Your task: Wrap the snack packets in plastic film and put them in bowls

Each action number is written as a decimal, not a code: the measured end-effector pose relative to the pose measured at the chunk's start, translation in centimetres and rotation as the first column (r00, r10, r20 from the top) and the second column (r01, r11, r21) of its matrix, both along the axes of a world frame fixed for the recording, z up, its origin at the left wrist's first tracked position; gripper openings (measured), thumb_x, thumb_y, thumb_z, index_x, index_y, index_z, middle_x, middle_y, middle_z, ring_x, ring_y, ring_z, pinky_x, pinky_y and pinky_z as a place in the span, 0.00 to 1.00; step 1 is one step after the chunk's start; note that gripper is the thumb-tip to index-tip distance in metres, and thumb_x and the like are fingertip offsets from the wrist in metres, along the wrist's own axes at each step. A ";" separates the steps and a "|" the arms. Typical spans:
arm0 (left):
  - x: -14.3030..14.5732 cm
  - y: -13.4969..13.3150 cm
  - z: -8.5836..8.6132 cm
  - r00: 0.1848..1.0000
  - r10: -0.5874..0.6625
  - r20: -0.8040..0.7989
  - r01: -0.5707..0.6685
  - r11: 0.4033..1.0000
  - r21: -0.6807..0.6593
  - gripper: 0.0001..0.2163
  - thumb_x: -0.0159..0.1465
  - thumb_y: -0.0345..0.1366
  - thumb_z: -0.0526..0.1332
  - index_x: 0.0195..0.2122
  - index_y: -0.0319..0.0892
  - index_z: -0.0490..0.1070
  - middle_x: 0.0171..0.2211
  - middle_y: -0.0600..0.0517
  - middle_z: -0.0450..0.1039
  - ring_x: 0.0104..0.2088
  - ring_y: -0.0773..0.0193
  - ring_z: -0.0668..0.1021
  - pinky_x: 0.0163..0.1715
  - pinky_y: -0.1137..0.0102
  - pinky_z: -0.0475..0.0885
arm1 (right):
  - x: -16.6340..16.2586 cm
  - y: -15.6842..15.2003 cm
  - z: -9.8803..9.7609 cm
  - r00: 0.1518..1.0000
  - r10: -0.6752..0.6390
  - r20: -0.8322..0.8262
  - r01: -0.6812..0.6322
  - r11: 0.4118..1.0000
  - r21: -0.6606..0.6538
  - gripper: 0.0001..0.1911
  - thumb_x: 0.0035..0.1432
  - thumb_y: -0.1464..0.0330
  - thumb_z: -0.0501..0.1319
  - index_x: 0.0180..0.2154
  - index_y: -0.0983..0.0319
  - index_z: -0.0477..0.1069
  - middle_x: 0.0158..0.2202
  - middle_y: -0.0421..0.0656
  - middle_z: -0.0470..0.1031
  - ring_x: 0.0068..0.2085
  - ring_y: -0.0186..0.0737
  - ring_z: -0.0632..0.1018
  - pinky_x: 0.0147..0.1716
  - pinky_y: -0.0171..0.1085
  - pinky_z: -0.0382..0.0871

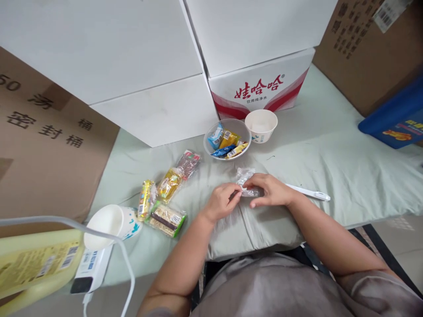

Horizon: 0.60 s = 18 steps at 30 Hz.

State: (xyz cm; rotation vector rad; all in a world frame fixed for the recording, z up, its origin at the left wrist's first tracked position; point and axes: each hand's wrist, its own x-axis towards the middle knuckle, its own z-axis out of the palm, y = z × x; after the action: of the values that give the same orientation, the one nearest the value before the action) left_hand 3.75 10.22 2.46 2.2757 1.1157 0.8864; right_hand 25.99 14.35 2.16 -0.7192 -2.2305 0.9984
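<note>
My left hand [222, 200] and my right hand [270, 190] meet over the pale green cloth, both pinching a small clear plastic wrapper [245, 178] between them. The wrapper's loose end sticks up behind my right fingers. What is inside it I cannot make out. A white stick-like tool [309, 192] lies on the cloth just right of my right wrist. Beyond my hands stands a clear bowl [240, 128] holding several wrapped candies, with a white paper cup [261, 125] beside it.
Snack packets [169, 185] lie in a row to the left, ending by a tipped paper cup [112, 223]. White and brown cartons [261, 88] wall the back and left. A blue box [396, 116] sits at right. A white charger with cable [90, 268] and yellow bottle [36, 259] are at lower left.
</note>
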 end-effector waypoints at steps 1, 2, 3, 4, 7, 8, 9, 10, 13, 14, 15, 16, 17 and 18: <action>0.0 -0.1 -0.1 1.000 0.024 -0.019 -0.024 1.000 -0.007 0.05 0.66 0.33 0.55 0.37 0.42 0.71 0.33 0.50 0.77 0.34 0.63 0.79 0.38 0.68 0.74 | -0.1 -0.1 0.1 0.997 0.051 0.057 -0.051 0.999 0.005 0.27 0.54 0.49 0.65 0.45 0.63 0.73 0.39 0.47 0.77 0.39 0.42 0.76 0.40 0.38 0.68; 0.0 -0.1 -0.1 0.999 0.040 -0.037 -0.041 0.999 -0.021 0.06 0.67 0.33 0.55 0.38 0.42 0.71 0.33 0.50 0.77 0.34 0.64 0.79 0.37 0.68 0.73 | -0.2 -0.2 0.2 0.989 0.075 0.125 -0.077 0.997 0.014 0.26 0.52 0.51 0.67 0.45 0.63 0.73 0.38 0.47 0.77 0.40 0.43 0.76 0.40 0.38 0.68; 0.1 -0.2 -0.2 0.998 0.048 -0.050 -0.050 0.998 -0.040 0.06 0.67 0.34 0.54 0.38 0.42 0.71 0.33 0.51 0.77 0.33 0.64 0.78 0.36 0.69 0.73 | -0.3 -0.2 0.2 0.980 0.071 0.188 -0.078 0.997 0.027 0.21 0.54 0.54 0.66 0.43 0.63 0.74 0.37 0.47 0.77 0.40 0.43 0.76 0.40 0.38 0.68; 0.1 -0.2 -0.2 0.997 0.047 -0.060 -0.050 0.997 -0.064 0.06 0.67 0.35 0.55 0.38 0.42 0.70 0.33 0.51 0.77 0.32 0.65 0.78 0.36 0.70 0.73 | -0.4 -0.3 0.2 0.970 0.048 0.237 -0.059 0.997 0.039 0.15 0.57 0.59 0.64 0.42 0.62 0.74 0.36 0.46 0.77 0.39 0.43 0.76 0.40 0.38 0.67; 0.0 -0.2 -0.4 0.997 0.024 -0.073 -0.032 0.993 -0.116 0.12 0.62 0.40 0.63 0.45 0.42 0.69 0.38 0.50 0.77 0.34 0.63 0.78 0.35 0.69 0.74 | -0.5 -0.5 0.1 0.953 -0.041 0.300 0.033 0.999 0.030 0.08 0.61 0.71 0.57 0.40 0.62 0.74 0.35 0.45 0.78 0.37 0.40 0.76 0.38 0.36 0.65; 0.0 -0.2 -0.5 0.997 0.018 -0.074 -0.027 0.992 -0.125 0.17 0.60 0.41 0.65 0.48 0.43 0.68 0.41 0.49 0.77 0.35 0.62 0.79 0.36 0.69 0.75 | -0.5 -0.5 0.1 0.951 -0.053 0.305 0.052 0.999 0.011 0.09 0.61 0.72 0.56 0.40 0.61 0.74 0.35 0.45 0.78 0.36 0.39 0.77 0.37 0.35 0.65; 0.0 -0.2 -0.6 0.997 0.022 -0.072 -0.032 0.990 -0.134 0.19 0.59 0.40 0.65 0.50 0.43 0.66 0.43 0.48 0.76 0.37 0.62 0.79 0.37 0.68 0.75 | -0.4 -0.5 0.1 0.950 -0.055 0.308 0.062 0.998 -0.013 0.09 0.61 0.72 0.56 0.40 0.61 0.74 0.34 0.44 0.79 0.35 0.39 0.77 0.35 0.34 0.64; 0.0 -0.3 -0.7 0.997 0.038 -0.069 -0.047 0.988 -0.145 0.19 0.61 0.39 0.64 0.52 0.43 0.65 0.43 0.48 0.76 0.37 0.62 0.79 0.38 0.68 0.75 | -0.3 -0.5 0.1 0.949 -0.055 0.311 0.071 0.997 -0.039 0.08 0.61 0.71 0.57 0.39 0.61 0.74 0.33 0.43 0.79 0.33 0.38 0.77 0.34 0.34 0.64; 0.0 -0.4 -0.9 0.992 0.112 -0.052 -0.120 0.972 -0.204 0.15 0.65 0.35 0.58 0.53 0.44 0.64 0.34 0.52 0.77 0.32 0.65 0.79 0.36 0.70 0.74 | -0.2 -0.5 0.4 0.946 -0.099 0.308 0.137 0.985 -0.105 0.06 0.60 0.69 0.59 0.39 0.60 0.74 0.31 0.40 0.78 0.30 0.36 0.76 0.31 0.33 0.62; 0.1 -0.5 -1.0 0.990 0.136 -0.046 -0.143 0.964 -0.225 0.15 0.65 0.35 0.57 0.54 0.43 0.64 0.32 0.54 0.76 0.30 0.65 0.78 0.35 0.70 0.73 | -0.2 -0.5 0.5 0.943 -0.132 0.305 0.176 0.977 -0.121 0.07 0.60 0.68 0.59 0.40 0.60 0.73 0.31 0.40 0.78 0.30 0.36 0.76 0.31 0.32 0.62; 0.2 -0.5 -1.1 0.987 0.158 -0.040 -0.163 0.956 -0.243 0.15 0.65 0.35 0.57 0.54 0.43 0.64 0.30 0.54 0.75 0.29 0.66 0.78 0.34 0.71 0.73 | -0.2 -0.5 0.5 0.937 -0.171 0.305 0.219 0.967 -0.130 0.08 0.59 0.68 0.60 0.42 0.60 0.73 0.31 0.39 0.78 0.30 0.36 0.77 0.31 0.32 0.63; 0.3 -0.5 -1.2 0.984 0.177 -0.034 -0.180 0.949 -0.257 0.16 0.65 0.35 0.57 0.54 0.43 0.64 0.29 0.55 0.75 0.28 0.66 0.77 0.33 0.71 0.72 | -0.3 -0.5 0.6 0.928 -0.208 0.311 0.259 0.957 -0.133 0.10 0.59 0.68 0.60 0.44 0.59 0.72 0.31 0.39 0.78 0.31 0.36 0.77 0.32 0.33 0.63; 0.5 -0.4 -1.4 0.979 0.201 -0.028 -0.201 0.942 -0.268 0.16 0.65 0.34 0.58 0.54 0.43 0.64 0.29 0.55 0.75 0.28 0.66 0.77 0.33 0.71 0.72 | -0.4 -0.5 0.6 0.914 -0.241 0.325 0.295 0.947 -0.126 0.12 0.59 0.68 0.60 0.45 0.59 0.72 0.31 0.39 0.78 0.31 0.36 0.77 0.32 0.33 0.63; 0.7 -0.4 -1.6 0.973 0.228 -0.021 -0.225 0.934 -0.277 0.16 0.64 0.34 0.58 0.54 0.43 0.64 0.29 0.55 0.75 0.28 0.66 0.77 0.33 0.71 0.72 | -0.6 -0.5 0.5 0.897 -0.269 0.350 0.324 0.940 -0.109 0.13 0.59 0.68 0.60 0.46 0.59 0.71 0.31 0.39 0.78 0.31 0.37 0.77 0.32 0.33 0.64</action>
State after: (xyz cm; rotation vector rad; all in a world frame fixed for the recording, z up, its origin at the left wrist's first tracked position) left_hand 4.43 9.86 0.81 1.9390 1.4231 0.7696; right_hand 25.39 13.90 2.69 -1.3483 -2.2318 0.9694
